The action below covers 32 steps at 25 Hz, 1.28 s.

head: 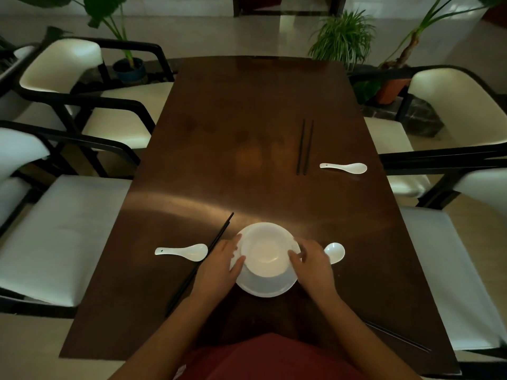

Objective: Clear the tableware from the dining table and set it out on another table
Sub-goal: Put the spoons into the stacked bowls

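Note:
A white bowl [264, 249] sits on a white plate [267, 289] near the front of the dark wooden table [247, 127]. My left hand [219, 266] grips the stack's left side and my right hand [312, 266] grips its right side. A white spoon [182, 251] lies to the left, and a second white spoon [335, 252] shows behind my right hand. Black chopsticks [203, 263] run diagonally under my left wrist. Farther right lie another chopstick pair [305, 146] and a third spoon [344, 167]. More chopsticks [397, 337] rest at the front right.
White-cushioned chairs with black frames flank the table: two on the left [60, 229] and two on the right [452, 270]. Potted plants [343, 37] stand on the floor beyond the far end. My red garment [269, 357] fills the bottom edge.

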Motion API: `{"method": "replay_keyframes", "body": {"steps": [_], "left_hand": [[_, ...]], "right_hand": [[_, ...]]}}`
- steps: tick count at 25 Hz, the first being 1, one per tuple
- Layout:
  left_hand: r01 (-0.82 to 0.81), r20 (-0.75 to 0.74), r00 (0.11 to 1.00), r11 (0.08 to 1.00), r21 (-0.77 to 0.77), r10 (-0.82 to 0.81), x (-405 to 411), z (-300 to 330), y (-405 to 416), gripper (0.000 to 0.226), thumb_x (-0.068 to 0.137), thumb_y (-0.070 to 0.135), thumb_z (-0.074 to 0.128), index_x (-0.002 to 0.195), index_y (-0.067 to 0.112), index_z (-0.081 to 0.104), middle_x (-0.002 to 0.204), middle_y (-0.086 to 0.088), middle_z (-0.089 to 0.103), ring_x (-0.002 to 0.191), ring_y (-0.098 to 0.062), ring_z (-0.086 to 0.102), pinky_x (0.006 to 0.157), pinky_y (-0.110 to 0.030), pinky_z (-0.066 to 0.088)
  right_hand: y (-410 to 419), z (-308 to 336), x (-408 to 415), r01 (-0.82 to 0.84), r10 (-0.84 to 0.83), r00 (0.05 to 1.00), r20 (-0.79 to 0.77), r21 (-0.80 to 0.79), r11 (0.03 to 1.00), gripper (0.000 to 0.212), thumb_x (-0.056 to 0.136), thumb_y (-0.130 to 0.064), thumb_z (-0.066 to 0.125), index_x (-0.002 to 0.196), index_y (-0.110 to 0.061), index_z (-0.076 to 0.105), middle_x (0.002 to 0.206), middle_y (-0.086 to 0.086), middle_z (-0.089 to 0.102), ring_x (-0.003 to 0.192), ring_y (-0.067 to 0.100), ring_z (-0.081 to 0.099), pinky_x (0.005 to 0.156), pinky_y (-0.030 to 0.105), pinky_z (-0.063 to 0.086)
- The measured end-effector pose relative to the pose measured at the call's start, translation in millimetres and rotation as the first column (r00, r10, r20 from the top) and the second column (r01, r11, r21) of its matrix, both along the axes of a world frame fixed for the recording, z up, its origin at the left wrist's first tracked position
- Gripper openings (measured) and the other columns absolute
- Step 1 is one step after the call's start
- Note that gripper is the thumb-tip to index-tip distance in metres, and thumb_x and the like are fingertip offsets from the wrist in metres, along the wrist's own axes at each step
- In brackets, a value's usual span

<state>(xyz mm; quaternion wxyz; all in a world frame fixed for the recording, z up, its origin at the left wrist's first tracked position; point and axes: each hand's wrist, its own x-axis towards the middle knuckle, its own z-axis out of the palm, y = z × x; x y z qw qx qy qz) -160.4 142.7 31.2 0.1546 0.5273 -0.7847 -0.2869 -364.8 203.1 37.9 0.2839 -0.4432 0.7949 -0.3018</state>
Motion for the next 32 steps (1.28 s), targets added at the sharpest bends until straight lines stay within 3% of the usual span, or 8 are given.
{"method": "replay_keyframes", "body": {"steps": [4, 7, 14, 16, 19, 24, 28, 32], "left_hand": [[-0.129, 0.078, 0.988, 0.988, -0.088, 0.136, 46, -3, -31, 0.042, 0.086, 0.012, 0.059, 0.128, 0.011, 0.053, 0.124, -0.009, 0.057, 0.112, -0.024, 0.055, 0.092, -0.035, 0.044], [-0.067, 0.327, 0.944, 0.997, 0.027, 0.054, 73, -13, -56, 0.047, 0.086, 0.008, 0.057, 0.132, 0.006, 0.049, 0.134, -0.016, 0.052, 0.123, -0.030, 0.048, 0.103, -0.037, 0.034], [-0.074, 0.419, 0.908, 0.990, 0.117, 0.018, 80, -27, -71, 0.029, 0.082, 0.009, 0.062, 0.111, 0.007, 0.063, 0.109, -0.014, 0.059, 0.102, -0.032, 0.056, 0.084, -0.038, 0.043], [-0.137, 0.381, 0.922, 0.981, 0.135, 0.076, 83, -30, -72, 0.005, 0.082, 0.007, 0.061, 0.087, 0.007, 0.063, 0.094, -0.018, 0.059, 0.091, -0.036, 0.057, 0.075, -0.038, 0.042], [-0.318, 0.330, 0.913, 0.927, 0.198, 0.242, 85, -33, -73, 0.016, 0.087, 0.013, 0.057, 0.071, 0.008, 0.056, 0.083, -0.020, 0.061, 0.085, -0.037, 0.058, 0.069, -0.034, 0.038], [-0.423, 0.166, 0.900, 0.899, 0.111, 0.403, 73, -1, -85, 0.013, 0.087, 0.014, 0.057, 0.091, 0.003, 0.062, 0.087, -0.015, 0.065, 0.076, -0.024, 0.056, 0.070, -0.032, 0.041], [-0.394, -0.169, 0.855, 0.825, 0.405, 0.490, 9, 45, -86, 0.018, 0.086, 0.005, 0.057, 0.104, 0.006, 0.062, 0.099, -0.015, 0.066, 0.087, -0.030, 0.065, 0.078, -0.042, 0.055], [-0.180, -0.328, 0.850, 0.812, 0.556, 0.413, -49, 79, -64, 0.022, 0.087, 0.006, 0.059, 0.108, 0.008, 0.065, 0.092, -0.006, 0.070, 0.080, -0.020, 0.068, 0.067, -0.031, 0.058]], "right_hand": [[0, -2, -46, 0.362, -0.361, 0.932, -0.027, 0.070, 0.930, 0.040, 0.085, -0.020, 0.062, 0.125, -0.017, 0.054, 0.128, 0.009, 0.051, 0.095, 0.018, 0.056, 0.074, 0.028, 0.041], [6, -13, -74, 0.390, -0.378, 0.921, -0.097, 0.204, 0.898, 0.050, 0.085, -0.016, 0.062, 0.132, -0.015, 0.047, 0.135, 0.014, 0.044, 0.112, 0.029, 0.054, 0.082, 0.035, 0.045], [0, -36, -84, 0.386, -0.382, 0.920, -0.087, 0.375, 0.843, 0.028, 0.084, -0.010, 0.059, 0.112, -0.007, 0.061, 0.107, 0.015, 0.067, 0.094, 0.030, 0.064, 0.075, 0.032, 0.048], [-4, -37, -84, 0.429, -0.451, 0.892, -0.037, 0.390, 0.815, 0.021, 0.083, -0.006, 0.057, 0.103, -0.007, 0.065, 0.095, 0.016, 0.070, 0.087, 0.031, 0.066, 0.078, 0.039, 0.055], [-3, -32, -91, 0.460, -0.517, 0.855, 0.038, 0.401, 0.792, 0.023, 0.084, 0.000, 0.054, 0.102, -0.006, 0.066, 0.085, 0.015, 0.070, 0.080, 0.030, 0.068, 0.081, 0.045, 0.056], [-16, 19, -113, 0.343, -0.433, 0.880, 0.196, 0.370, 0.863, 0.028, 0.086, 0.001, 0.056, 0.114, 0.000, 0.060, 0.099, 0.022, 0.068, 0.073, 0.023, 0.066, 0.072, 0.034, 0.056], [-47, 75, -73, 0.151, -0.196, 0.937, 0.288, 0.170, 0.974, 0.018, 0.083, 0.000, 0.058, 0.097, -0.006, 0.066, 0.083, 0.012, 0.069, 0.071, 0.021, 0.068, 0.072, 0.035, 0.058], [-67, 106, -26, -0.013, 0.013, 0.977, 0.213, -0.002, 1.000, 0.018, 0.082, -0.009, 0.065, 0.078, -0.025, 0.058, 0.070, -0.006, 0.064, 0.058, 0.002, 0.065, 0.052, 0.012, 0.049]]}}
